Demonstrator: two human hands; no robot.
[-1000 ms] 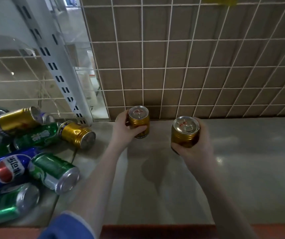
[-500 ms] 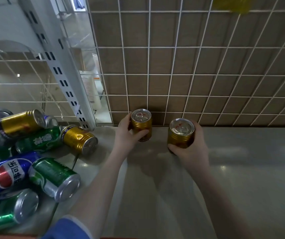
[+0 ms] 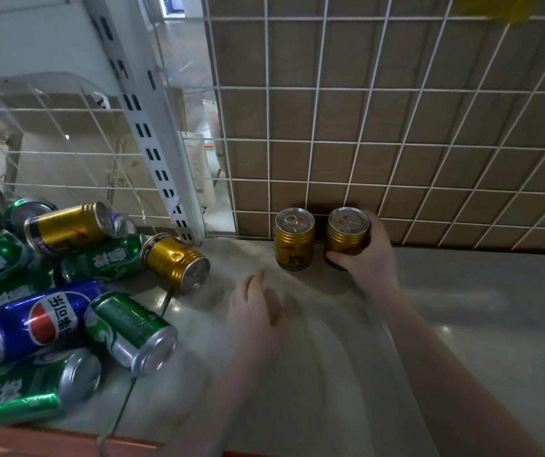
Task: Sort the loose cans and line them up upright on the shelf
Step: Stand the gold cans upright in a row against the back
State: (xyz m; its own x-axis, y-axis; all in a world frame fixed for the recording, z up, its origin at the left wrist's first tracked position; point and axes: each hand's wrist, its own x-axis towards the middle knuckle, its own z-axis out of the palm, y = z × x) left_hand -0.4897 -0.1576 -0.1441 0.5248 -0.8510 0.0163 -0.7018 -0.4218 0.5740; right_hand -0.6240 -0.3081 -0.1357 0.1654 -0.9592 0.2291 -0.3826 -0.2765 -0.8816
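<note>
Gripping one upright gold can (image 3: 347, 237) against the mesh back of the shelf (image 3: 462, 324), the right hand (image 3: 368, 258) curls around it. Just left, touching nothing, the blurred left hand (image 3: 251, 316) hovers loosely spread below a second upright gold can (image 3: 294, 240). Left of both hands, loose cans (image 3: 66, 291) lie piled.

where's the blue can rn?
Head view, lower left: the blue can lies on its side in the loose pile, among green cans.

- Left hand (image 3: 253, 316) hovers blurred, fingers loosely extended, holding nothing.
- Right hand (image 3: 368, 255) is curled in a grip, forearm stretched forward.
</note>
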